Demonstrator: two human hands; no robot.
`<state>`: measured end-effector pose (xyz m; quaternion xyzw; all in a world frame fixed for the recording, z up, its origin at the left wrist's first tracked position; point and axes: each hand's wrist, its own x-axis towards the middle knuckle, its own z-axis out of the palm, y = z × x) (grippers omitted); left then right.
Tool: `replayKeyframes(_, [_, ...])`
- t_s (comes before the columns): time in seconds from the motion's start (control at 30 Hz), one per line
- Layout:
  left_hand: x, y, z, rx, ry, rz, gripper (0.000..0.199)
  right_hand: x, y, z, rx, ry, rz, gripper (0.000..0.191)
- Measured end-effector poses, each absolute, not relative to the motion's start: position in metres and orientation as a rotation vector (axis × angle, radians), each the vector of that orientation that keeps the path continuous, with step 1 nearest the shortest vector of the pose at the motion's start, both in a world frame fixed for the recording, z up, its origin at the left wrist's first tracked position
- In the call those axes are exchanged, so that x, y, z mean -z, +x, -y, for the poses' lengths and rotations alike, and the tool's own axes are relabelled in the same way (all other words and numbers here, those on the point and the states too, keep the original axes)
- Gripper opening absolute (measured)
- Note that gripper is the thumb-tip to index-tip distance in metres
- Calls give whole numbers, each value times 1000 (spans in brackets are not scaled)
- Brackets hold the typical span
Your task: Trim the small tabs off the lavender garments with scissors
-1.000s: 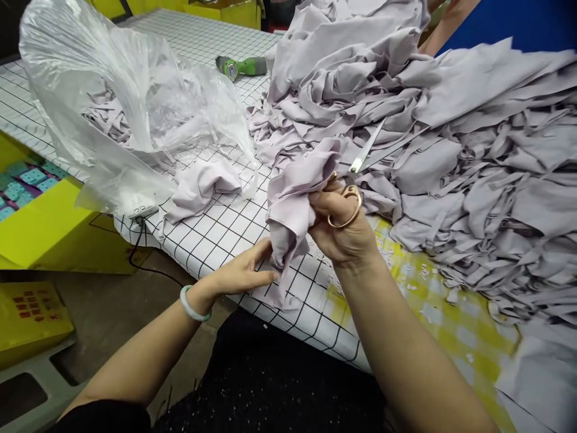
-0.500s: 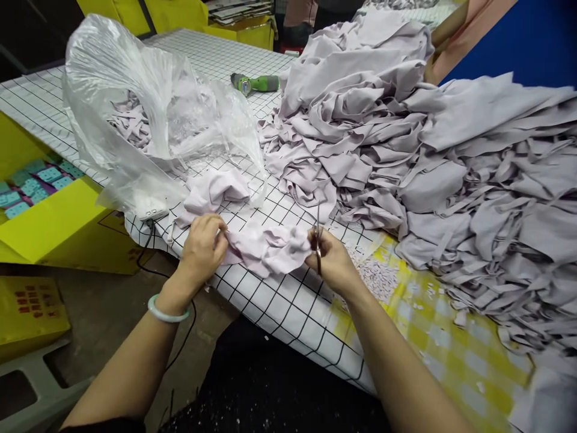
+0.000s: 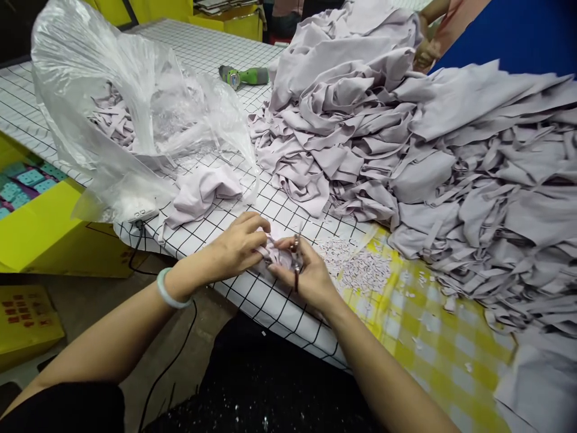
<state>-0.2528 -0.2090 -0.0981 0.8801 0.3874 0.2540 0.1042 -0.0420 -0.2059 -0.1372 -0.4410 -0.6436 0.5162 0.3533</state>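
Observation:
Both hands meet near the front edge of the grid-patterned table. My left hand pinches one side of a small bunched piece of pale lilac cloth. On its other side, my right hand grips the same cloth and also has small scissors hooked on its fingers, blades pointing away. Behind my left hand lies another crumpled lilac cloth. Tiny cloth clippings are scattered to the right of my right hand.
A clear plastic bag with cloth pieces stands at the left. Behind lies a green tool. A large cloth heap fills the right, with a person's hand beyond. A yellow box and black cable are lower left.
My left hand has moved right, close to my right hand, which shifted slightly left and down. The cloth stretched between them is now bunched up small. The person's hand beyond the heap shows more.

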Motion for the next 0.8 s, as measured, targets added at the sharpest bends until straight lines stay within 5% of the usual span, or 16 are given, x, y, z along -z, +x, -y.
replayKeyframes(0.13, [55,-262,232,-878,2393,-1218,15,133,-42,200,-1453,-1230,1603,20])
replayKeyframes(0.27, [42,-274,263,-757,2039,-1193,22,131,-27,185,-1771,-1183,1296,32])
replayKeyframes(0.53, [114,-241,290,-664,964,-944,24,103,-38,181,-1953,-1022,1032,39])
replayKeyframes(0.6, [126,-223,290,-762,963,-1096,34,93,-50,174,-1991,-936,1019,37])
replayKeyframes(0.8, [123,-199,280,-1043,1106,-1327,24,79,-84,134,-1819,-975,1157,28])
